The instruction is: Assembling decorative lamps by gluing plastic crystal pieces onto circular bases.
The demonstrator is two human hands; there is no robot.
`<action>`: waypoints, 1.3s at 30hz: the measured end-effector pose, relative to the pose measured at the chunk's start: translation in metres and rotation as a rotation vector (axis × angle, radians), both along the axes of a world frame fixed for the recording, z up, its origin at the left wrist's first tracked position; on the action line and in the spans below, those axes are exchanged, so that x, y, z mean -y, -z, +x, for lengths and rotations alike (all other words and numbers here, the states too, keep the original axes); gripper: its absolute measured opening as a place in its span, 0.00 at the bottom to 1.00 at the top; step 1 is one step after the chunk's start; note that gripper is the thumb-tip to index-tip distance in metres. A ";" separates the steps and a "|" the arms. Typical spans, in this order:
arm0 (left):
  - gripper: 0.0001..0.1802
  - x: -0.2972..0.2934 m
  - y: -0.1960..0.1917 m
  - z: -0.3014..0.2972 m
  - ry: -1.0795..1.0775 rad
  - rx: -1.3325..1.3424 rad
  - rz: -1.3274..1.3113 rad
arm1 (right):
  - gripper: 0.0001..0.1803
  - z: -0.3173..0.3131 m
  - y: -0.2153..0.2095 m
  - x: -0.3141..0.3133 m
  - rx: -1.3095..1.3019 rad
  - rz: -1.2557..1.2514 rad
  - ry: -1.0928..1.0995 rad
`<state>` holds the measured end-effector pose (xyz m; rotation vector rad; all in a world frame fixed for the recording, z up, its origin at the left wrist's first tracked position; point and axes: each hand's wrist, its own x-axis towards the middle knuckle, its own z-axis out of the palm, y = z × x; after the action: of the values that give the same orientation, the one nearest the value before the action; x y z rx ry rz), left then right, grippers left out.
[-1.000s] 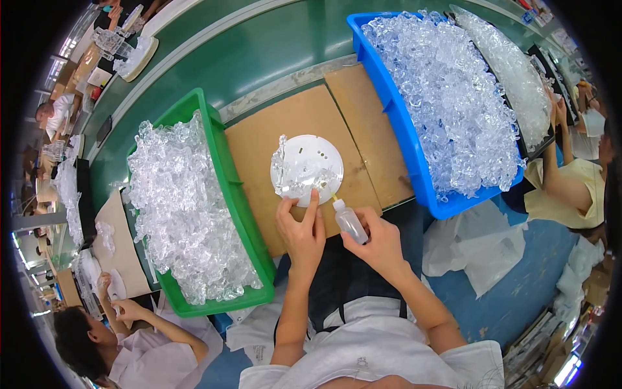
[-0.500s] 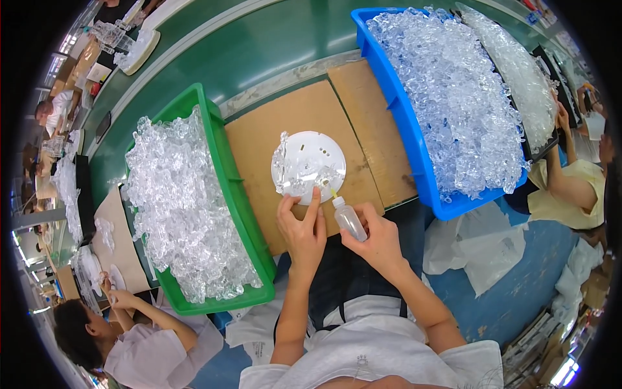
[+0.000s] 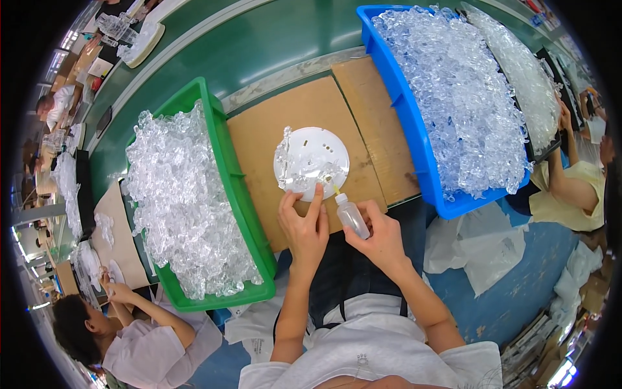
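Observation:
A round white plate [image 3: 317,150] with small slots and holes lies on the brown cardboard. Clear plastic pieces [image 3: 284,159] stand along its left and near rim. At the near edge, my left hand [image 3: 306,223] has its fingers apart, with the fingertips touching the rim beside the clear pieces. My right hand [image 3: 379,236] is closed round a small translucent squeeze bottle [image 3: 350,215] with a white cap and a thin yellowish nozzle. The bottle tilts, its tip at the plate's near right rim by the clear pieces. Exact contact of the tip is too small to tell.
A green bin [image 3: 230,188] heaped with clear plastic pieces stands at left. At right is a blue bin [image 3: 414,149], similarly filled. Cardboard sheets [image 3: 259,129] cover the green bench between them. Other people work at far left and right.
The view has shifted slightly. Both hands keep nearly the same pose at the plate's near rim, with the bottle still in my right hand.

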<state>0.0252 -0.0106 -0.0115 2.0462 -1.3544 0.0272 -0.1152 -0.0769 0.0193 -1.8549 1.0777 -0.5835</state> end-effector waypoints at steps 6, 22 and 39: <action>0.25 0.000 0.000 0.001 0.008 -0.006 -0.010 | 0.18 -0.005 -0.005 0.005 -0.026 -0.008 -0.037; 0.25 0.000 0.001 0.001 0.003 -0.010 -0.007 | 0.18 -0.008 -0.002 0.016 0.004 0.050 0.016; 0.25 -0.001 -0.002 0.002 0.019 -0.079 -0.009 | 0.18 -0.012 0.004 -0.003 0.017 0.073 -0.043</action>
<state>0.0274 -0.0100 -0.0091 2.0055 -1.3222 -0.0550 -0.1268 -0.0736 0.0155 -1.8024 1.0321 -0.5282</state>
